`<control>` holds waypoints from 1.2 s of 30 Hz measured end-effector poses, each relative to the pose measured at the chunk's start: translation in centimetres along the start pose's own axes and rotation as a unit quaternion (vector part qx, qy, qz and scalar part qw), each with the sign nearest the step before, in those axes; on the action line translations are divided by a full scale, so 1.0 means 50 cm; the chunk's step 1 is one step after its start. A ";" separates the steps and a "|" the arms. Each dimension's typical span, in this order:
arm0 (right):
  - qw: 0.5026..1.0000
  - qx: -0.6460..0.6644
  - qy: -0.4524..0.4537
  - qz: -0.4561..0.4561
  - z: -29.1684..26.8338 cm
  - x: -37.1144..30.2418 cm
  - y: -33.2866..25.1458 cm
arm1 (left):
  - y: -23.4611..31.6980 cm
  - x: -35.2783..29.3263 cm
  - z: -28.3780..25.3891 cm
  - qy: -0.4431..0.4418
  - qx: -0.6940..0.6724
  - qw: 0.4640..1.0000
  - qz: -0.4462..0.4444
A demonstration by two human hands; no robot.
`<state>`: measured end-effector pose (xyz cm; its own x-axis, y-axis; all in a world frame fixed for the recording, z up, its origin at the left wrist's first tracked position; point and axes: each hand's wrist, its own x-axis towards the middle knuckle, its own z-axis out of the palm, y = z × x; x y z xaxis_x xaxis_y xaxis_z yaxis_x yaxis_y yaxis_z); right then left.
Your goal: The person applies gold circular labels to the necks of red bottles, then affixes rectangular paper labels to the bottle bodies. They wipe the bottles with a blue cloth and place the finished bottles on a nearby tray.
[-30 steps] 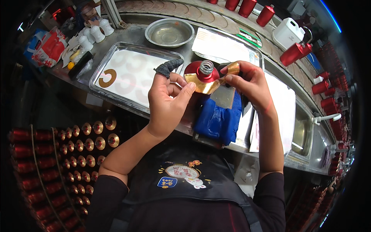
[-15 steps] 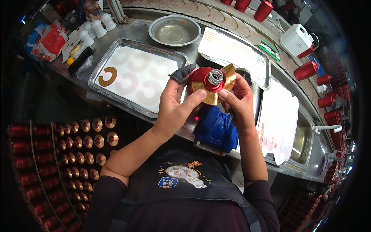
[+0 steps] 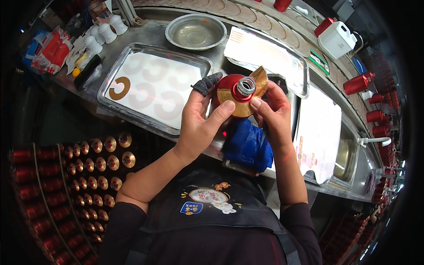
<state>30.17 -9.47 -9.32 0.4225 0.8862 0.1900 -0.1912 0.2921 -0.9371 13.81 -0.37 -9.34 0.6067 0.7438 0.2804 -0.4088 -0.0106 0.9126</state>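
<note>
Between my two hands is a red bottle (image 3: pixel 227 83) with a bare, threaded silver neck facing up. A gold C-shaped label (image 3: pixel 240 108) lies around its shoulder, flat at the left and front, while its right end stands up off the surface. My left hand (image 3: pixel 203 115) grips the bottle's left side, thumb on the label; a dark cloth cover wraps one fingertip. My right hand (image 3: pixel 276 112) holds the right side, thumb on the label's front right beside the raised end. Below the bottle sits a blue cloth-like bundle (image 3: pixel 247 145) on a stand.
At left, a metal tray (image 3: pixel 106 84) holds a white sheet with one gold C-shaped label (image 3: pixel 119 88). Behind are a metal basin (image 3: pixel 196 33) and another tray with white sheets (image 3: pixel 260 51). A conveyor (image 3: pixel 282 31) curves past, carrying red bottles (image 3: pixel 357 84). A sink (image 3: pixel 346 157) is at right.
The label's front part now lies flatter against the bottle's shoulder, and my right thumb has shifted slightly. Red bottles on the conveyor have moved along. My view has shifted a little.
</note>
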 end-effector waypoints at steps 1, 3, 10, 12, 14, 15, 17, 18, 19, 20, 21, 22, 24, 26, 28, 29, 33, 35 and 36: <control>1.000 0.003 -0.002 -0.007 0.001 0.000 0.000 | -0.002 -0.001 0.001 0.001 -0.001 1.000 0.001; 1.000 0.005 -0.001 -0.008 0.005 0.002 -0.001 | -0.005 -0.002 0.002 0.004 -0.005 1.000 0.002; 1.000 -0.003 0.008 0.013 0.008 0.004 -0.009 | -0.005 -0.002 0.008 0.017 -0.022 1.000 0.005; 1.000 0.005 0.007 0.007 0.007 0.003 -0.007 | -0.002 -0.001 0.008 0.017 -0.026 1.000 0.002; 1.000 0.009 0.004 -0.006 0.008 0.001 -0.002 | 0.001 0.000 0.009 0.022 -0.040 0.999 -0.012; 1.000 0.018 0.001 -0.007 0.009 0.000 0.000 | 0.002 0.001 0.008 0.017 -0.031 0.999 -0.013; 1.000 -0.024 0.006 -0.016 0.012 -0.001 0.004 | 0.004 0.002 0.009 0.019 -0.020 1.000 -0.013; 0.999 -0.034 0.009 -0.021 0.014 -0.001 0.005 | 0.004 0.003 0.008 0.023 -0.024 0.999 -0.015; 0.999 -0.044 0.011 -0.025 0.014 -0.002 0.005 | 0.004 0.004 0.007 0.022 -0.028 0.999 -0.015; 0.998 -0.046 0.016 -0.030 0.015 -0.001 0.005 | 0.004 0.004 0.006 0.023 -0.033 0.999 -0.018; 0.999 -0.042 0.008 -0.027 0.015 -0.002 0.004 | 0.003 0.005 0.006 0.020 -0.031 0.999 -0.016; 0.999 -0.044 0.012 -0.027 0.014 -0.002 0.003 | 0.002 0.006 0.005 0.020 -0.029 0.999 -0.016; 0.999 -0.037 -0.002 -0.014 0.011 -0.003 -0.002 | 0.002 0.006 0.004 0.021 -0.029 0.999 -0.015; 0.999 -0.033 -0.008 -0.005 0.007 -0.004 -0.005 | 0.003 0.006 0.004 0.020 -0.030 0.999 -0.016; 1.000 -0.017 -0.006 0.006 0.006 -0.004 -0.006 | 0.007 0.006 0.005 0.023 -0.030 0.999 -0.017; 1.000 -0.001 -0.004 0.015 0.006 -0.003 -0.006 | 0.009 0.006 0.005 0.024 -0.029 0.999 -0.021; 1.000 0.020 0.008 0.006 0.013 0.000 0.001 | 0.018 0.012 0.005 0.034 -0.059 0.996 -0.051; 1.000 -0.006 0.011 -0.010 0.016 0.001 0.003 | 0.019 0.015 0.006 0.037 -0.046 0.997 -0.047; 1.000 -0.009 0.010 -0.010 0.017 0.001 0.003 | 0.020 0.017 0.006 0.035 -0.044 0.997 -0.046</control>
<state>29.41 -9.07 -9.18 0.4436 0.8728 0.2038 -0.1672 0.3040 -0.9379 14.13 0.06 -8.11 0.5960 0.7843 0.1723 -0.4135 0.1158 0.9031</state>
